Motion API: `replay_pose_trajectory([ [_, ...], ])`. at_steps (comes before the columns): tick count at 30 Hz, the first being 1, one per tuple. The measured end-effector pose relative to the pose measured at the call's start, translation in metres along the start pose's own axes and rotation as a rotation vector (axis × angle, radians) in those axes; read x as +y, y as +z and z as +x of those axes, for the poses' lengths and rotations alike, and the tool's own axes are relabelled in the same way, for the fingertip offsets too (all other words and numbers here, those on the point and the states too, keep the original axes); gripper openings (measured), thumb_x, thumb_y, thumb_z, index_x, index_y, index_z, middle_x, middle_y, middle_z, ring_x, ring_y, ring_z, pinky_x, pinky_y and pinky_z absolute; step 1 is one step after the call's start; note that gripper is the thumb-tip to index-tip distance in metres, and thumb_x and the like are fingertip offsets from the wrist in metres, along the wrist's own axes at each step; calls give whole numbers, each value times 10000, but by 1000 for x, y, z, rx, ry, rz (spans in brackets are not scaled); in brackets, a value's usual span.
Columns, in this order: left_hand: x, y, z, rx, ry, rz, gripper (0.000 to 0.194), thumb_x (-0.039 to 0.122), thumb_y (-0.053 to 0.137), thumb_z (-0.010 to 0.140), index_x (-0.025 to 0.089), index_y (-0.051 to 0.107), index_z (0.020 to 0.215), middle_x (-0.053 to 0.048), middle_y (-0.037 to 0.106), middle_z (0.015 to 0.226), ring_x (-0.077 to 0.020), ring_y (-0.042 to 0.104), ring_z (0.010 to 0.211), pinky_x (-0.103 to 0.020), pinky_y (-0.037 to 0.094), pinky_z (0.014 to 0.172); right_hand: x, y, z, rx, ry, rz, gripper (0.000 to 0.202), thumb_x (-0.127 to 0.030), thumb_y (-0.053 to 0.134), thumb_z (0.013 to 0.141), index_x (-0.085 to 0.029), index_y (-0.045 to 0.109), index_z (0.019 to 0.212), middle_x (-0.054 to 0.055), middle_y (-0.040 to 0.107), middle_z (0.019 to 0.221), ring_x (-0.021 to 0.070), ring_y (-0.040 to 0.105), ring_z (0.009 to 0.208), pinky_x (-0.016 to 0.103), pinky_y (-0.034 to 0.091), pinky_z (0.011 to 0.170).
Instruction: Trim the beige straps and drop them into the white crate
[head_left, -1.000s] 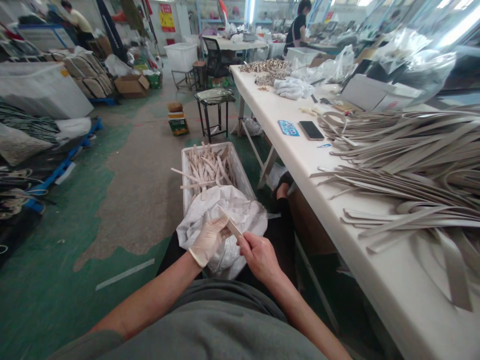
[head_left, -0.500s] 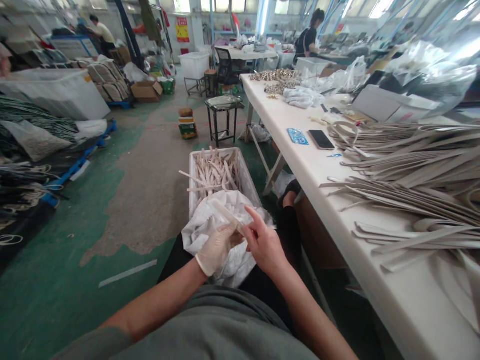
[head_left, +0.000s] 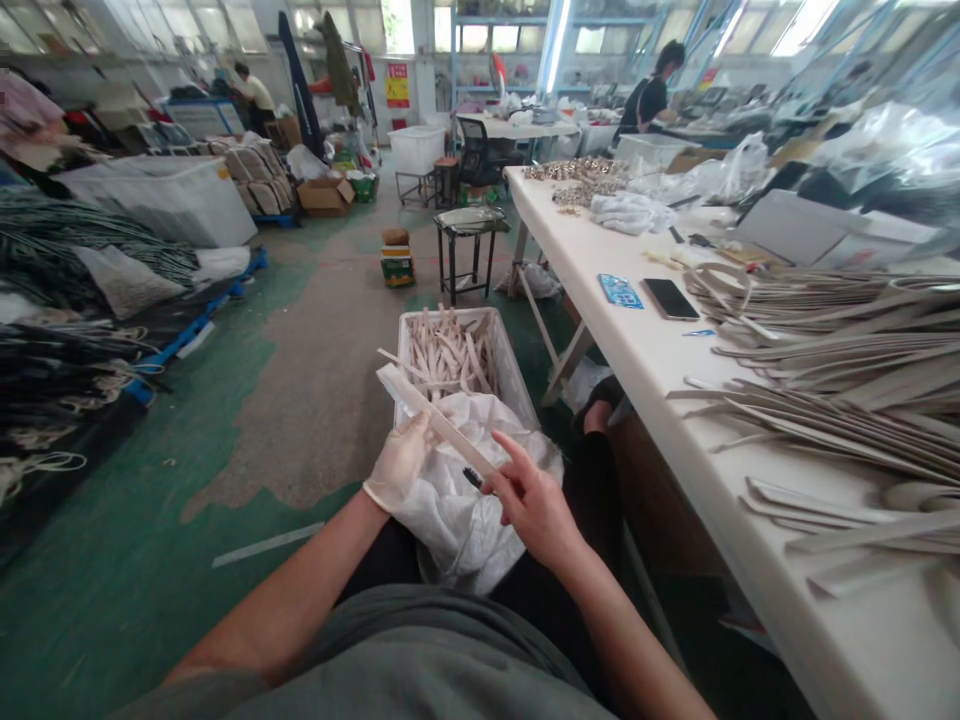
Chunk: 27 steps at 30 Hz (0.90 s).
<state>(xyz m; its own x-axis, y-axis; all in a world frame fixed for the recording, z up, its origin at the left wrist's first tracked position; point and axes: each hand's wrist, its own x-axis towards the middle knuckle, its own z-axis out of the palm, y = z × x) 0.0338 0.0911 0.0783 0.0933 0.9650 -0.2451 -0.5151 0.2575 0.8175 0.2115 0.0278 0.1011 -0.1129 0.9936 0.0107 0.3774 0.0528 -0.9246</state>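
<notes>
My left hand (head_left: 401, 462), in a thin whitish glove, is closed on a flat pale strap (head_left: 459, 440) that slants across my lap. The strap's upper end sticks out past the glove with a clear, shiny strip along it. Its lower end reaches the fingers of my right hand (head_left: 529, 500). That bare hand pinches a small black-bristled brush (head_left: 472, 478), with the index finger stretched out; the brush's handle is hidden. Under both hands a crumpled white woven sack (head_left: 469, 535) covers my lap. Beyond it, a white crate (head_left: 517, 375) holds many pale straps (head_left: 450, 350).
A long white table (head_left: 637, 375) on my right bears heaps of beige straps (head_left: 840, 420), a phone (head_left: 670, 299) and a blue card (head_left: 619, 291). A black stool (head_left: 471, 235) stands ahead. Pallets with dark cords (head_left: 75, 370) lie left. Other people work farther back.
My left hand has slid left and up along the strap, away from my right hand. The strap now shows more of its length, and the black bristles have come into sight.
</notes>
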Motion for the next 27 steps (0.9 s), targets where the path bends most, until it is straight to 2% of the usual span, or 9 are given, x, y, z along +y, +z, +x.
replay_pose_trajectory([
  [2, -2, -7, 2, -7, -5, 40, 385, 476, 788, 726, 155, 763, 938, -113, 757, 1014, -240, 677, 1030, -324, 501, 901, 3, 3, 0, 2, 12, -3, 518, -298, 520, 928, -260, 454, 1440, -12, 724, 790, 100, 532, 401, 246, 458, 459],
  [6, -35, -6, -7, -135, -113, 85, 369, 498, 795, 703, 165, 771, 860, -101, 764, 917, -232, 695, 871, -333, 531, 808, 10, 16, 14, 41, 20, 29, 504, -305, 530, 918, -244, 483, 1415, -21, 702, 740, 102, 538, 405, 241, 452, 459],
  [8, -46, -7, -10, -96, -148, 50, 359, 496, 776, 725, 163, 761, 859, -101, 762, 912, -226, 697, 828, -332, 533, 766, 15, 19, 16, 0, 43, 56, 550, -336, 535, 917, -217, 436, 1445, -17, 704, 747, 110, 560, 422, 244, 464, 468],
  [12, -44, -20, -11, 45, -217, -1, 373, 435, 782, 745, 134, 745, 961, -143, 747, 1037, -223, 700, 930, -307, 512, 813, 27, 15, -1, -92, 135, 44, 572, -347, 502, 928, -197, 384, 1467, -10, 716, 779, 111, 551, 410, 247, 469, 447],
  [17, -53, -20, -18, -62, -237, 67, 389, 483, 757, 748, 147, 761, 944, -145, 750, 1040, -246, 696, 919, -329, 518, 778, 34, 24, -6, -30, 150, 1, 515, -323, 494, 930, -206, 442, 1429, -14, 713, 758, 102, 530, 384, 249, 471, 456],
  [19, -44, -17, -15, -76, -131, 152, 338, 451, 747, 763, 165, 768, 942, -130, 751, 1044, -249, 680, 992, -336, 506, 860, 33, 28, 0, -29, 132, 39, 518, -333, 496, 930, -197, 437, 1425, -11, 714, 761, 104, 544, 399, 252, 479, 475],
  [22, -7, -21, -3, -60, 154, 290, 230, 318, 762, 766, 219, 772, 973, -77, 721, 1154, -237, 532, 1278, -321, 380, 1083, 28, 26, 2, -67, 134, 133, 477, -397, 499, 930, -181, 491, 1355, -12, 698, 729, 108, 548, 411, 244, 466, 465],
  [25, 32, -31, 4, -57, 378, 391, 186, 235, 790, 730, 253, 786, 915, -44, 648, 1299, -243, 333, 1436, -329, 261, 1181, 20, 17, -8, -101, 166, 167, 354, -453, 493, 929, -185, 623, 1120, -12, 668, 677, 105, 541, 424, 227, 438, 453],
  [27, 39, -36, 2, -72, 458, 491, 137, 243, 783, 738, 250, 796, 874, -35, 588, 1385, -261, 298, 1451, -344, 208, 1208, 17, 12, -18, -113, 193, 161, 324, -475, 497, 926, -190, 645, 969, -6, 660, 674, 106, 545, 442, 222, 431, 460],
])
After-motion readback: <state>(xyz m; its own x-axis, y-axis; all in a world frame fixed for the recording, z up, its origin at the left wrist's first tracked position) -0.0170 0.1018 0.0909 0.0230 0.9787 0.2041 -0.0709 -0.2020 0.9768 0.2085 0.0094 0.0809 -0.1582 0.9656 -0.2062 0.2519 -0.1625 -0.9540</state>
